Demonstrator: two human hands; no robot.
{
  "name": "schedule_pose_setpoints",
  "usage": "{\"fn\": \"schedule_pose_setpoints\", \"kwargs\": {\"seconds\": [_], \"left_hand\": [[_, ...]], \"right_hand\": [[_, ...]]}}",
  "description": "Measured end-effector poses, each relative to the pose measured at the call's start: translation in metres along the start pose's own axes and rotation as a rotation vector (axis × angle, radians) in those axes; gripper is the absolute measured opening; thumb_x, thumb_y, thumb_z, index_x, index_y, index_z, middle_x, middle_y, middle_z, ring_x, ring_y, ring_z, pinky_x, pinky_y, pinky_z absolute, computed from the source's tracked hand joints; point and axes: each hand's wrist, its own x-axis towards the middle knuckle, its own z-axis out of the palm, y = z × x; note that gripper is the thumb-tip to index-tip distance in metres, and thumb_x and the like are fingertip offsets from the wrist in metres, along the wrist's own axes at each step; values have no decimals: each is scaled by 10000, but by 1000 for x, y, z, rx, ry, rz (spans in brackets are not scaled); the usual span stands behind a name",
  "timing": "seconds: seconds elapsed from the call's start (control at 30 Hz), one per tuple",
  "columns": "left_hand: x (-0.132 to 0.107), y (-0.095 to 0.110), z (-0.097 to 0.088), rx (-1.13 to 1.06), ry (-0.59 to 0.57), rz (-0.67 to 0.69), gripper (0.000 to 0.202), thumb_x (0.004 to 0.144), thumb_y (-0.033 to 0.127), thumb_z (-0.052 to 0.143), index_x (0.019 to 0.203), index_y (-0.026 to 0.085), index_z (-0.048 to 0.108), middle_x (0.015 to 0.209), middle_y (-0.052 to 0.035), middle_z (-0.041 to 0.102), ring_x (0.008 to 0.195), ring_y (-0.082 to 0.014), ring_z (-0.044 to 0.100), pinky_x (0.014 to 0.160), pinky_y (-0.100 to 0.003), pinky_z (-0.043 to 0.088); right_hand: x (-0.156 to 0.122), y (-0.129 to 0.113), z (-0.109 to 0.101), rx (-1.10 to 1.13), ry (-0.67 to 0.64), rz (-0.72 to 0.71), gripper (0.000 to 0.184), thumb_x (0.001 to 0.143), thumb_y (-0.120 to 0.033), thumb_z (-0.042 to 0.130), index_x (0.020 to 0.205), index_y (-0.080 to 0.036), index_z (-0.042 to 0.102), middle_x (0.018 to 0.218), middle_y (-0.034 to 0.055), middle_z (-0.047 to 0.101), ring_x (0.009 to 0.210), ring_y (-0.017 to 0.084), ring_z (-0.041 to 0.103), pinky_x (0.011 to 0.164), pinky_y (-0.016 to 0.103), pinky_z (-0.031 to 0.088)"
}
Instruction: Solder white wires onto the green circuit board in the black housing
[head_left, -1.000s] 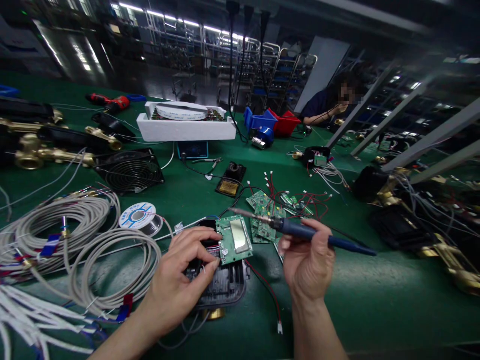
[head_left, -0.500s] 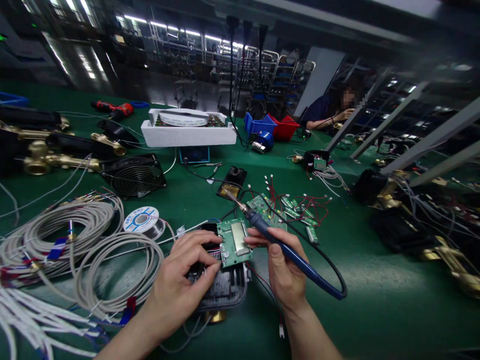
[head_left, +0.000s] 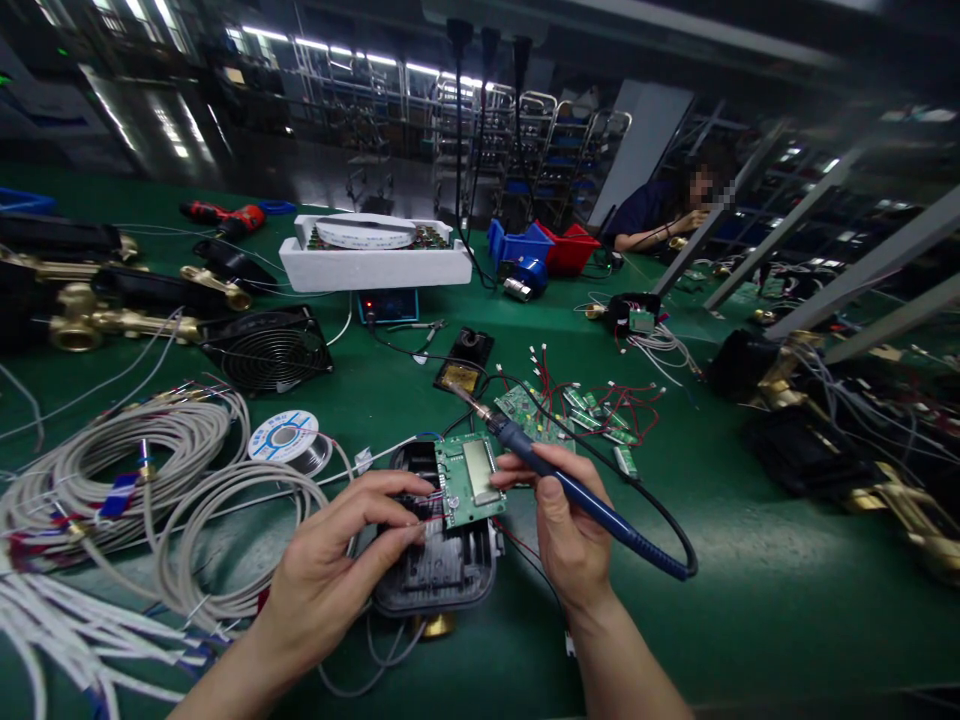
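My right hand (head_left: 574, 520) grips a blue soldering iron (head_left: 581, 492) like a pen, its tip pointing up and left, away from the board. Its outstretched fingertips reach the right edge of a green circuit board (head_left: 456, 478) with a grey LCD screen (head_left: 480, 472). The board rests tilted over an open black housing (head_left: 439, 575). At the board's left edge, my left hand (head_left: 337, 560) has thumb and forefinger closed on what looks like a thin wire (head_left: 430, 522). Its other fingers stretch towards the board's connections. A brass fitting (head_left: 437, 626) shows below the housing.
A solder spool (head_left: 283, 440) and coiled grey cables (head_left: 135, 440) lie left. Behind are a fan (head_left: 266, 350), an iron stand (head_left: 465, 362) and a white foam tray (head_left: 375, 268). Small boards with red wires (head_left: 592, 412) lie right. A person (head_left: 660, 215) sits across the bench.
My left hand has shifted slightly left and down, its thumb and forefinger closing together by the board's left edge. The soldering iron has barely moved.
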Motion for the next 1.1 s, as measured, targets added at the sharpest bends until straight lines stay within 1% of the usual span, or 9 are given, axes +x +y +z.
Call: {"fn": "schedule_pose_setpoints", "kwargs": {"seconds": [0.07,0.23,0.4,0.63,0.73,0.83,0.97,1.03,1.1], "left_hand": [[3,3,2,23,-8,5,157,861,89,623,832,237,669,1007,0,712,958,-151,670,842,-249,519],[5,4,5,32,-39,42,151,848,92,658,826,239,688,959,-3,694,937,-158,654,801,-261,506],[1,2,7,74,-88,54,142,885,120,621,872,248,681,996,-6,691,1010,-168,609,874,-297,451],[1,4,13,141,-74,55,129,898,123,588,858,238,631,954,20,665,941,-153,610,903,-328,372],[3,6,13,156,-83,40,129,894,133,585,818,233,614,891,35,670,854,-157,620,959,-379,303],[4,7,12,143,-87,-14,142,903,162,573,782,233,601,840,46,674,811,-163,625,1009,-409,244],[5,7,12,117,-85,-72,143,903,189,578,772,234,614,817,43,687,812,-179,627,984,-410,265],[5,7,13,104,-83,-92,136,897,196,590,770,233,624,807,41,690,817,-184,625,954,-400,285],[6,8,13,101,-73,-96,132,886,197,603,763,234,629,798,45,690,810,-181,624,940,-391,288]], "right_hand": [[0,0,0,-7,-1,6,224,984,-262,536,1192,-282,617,1033,36,716,826,181,732,773,376,594],[0,-1,0,-25,-16,3,233,987,-262,529,1201,-306,612,1044,20,714,834,166,729,790,351,582],[1,-5,1,-60,-32,-13,236,986,-260,526,1205,-290,609,1037,27,713,824,172,731,770,361,595],[-1,-4,2,-58,-8,-14,232,983,-288,530,1202,-274,604,1021,34,722,819,181,730,772,381,595],[0,-5,5,-26,102,-35,233,982,-326,525,1197,-268,592,954,33,741,812,204,737,757,396,593],[7,-11,6,25,269,-88,185,963,-352,537,1073,-228,619,779,22,736,675,203,729,613,354,598],[17,-20,-1,29,482,-75,256,902,-448,568,868,-198,612,568,-28,615,386,125,554,354,220,436],[21,-23,-5,20,582,-57,293,852,-475,589,760,-198,584,566,-38,563,378,103,501,339,202,384],[23,-24,-8,21,646,-53,302,798,-465,613,672,-196,555,556,-39,521,425,105,504,388,210,412]]}}
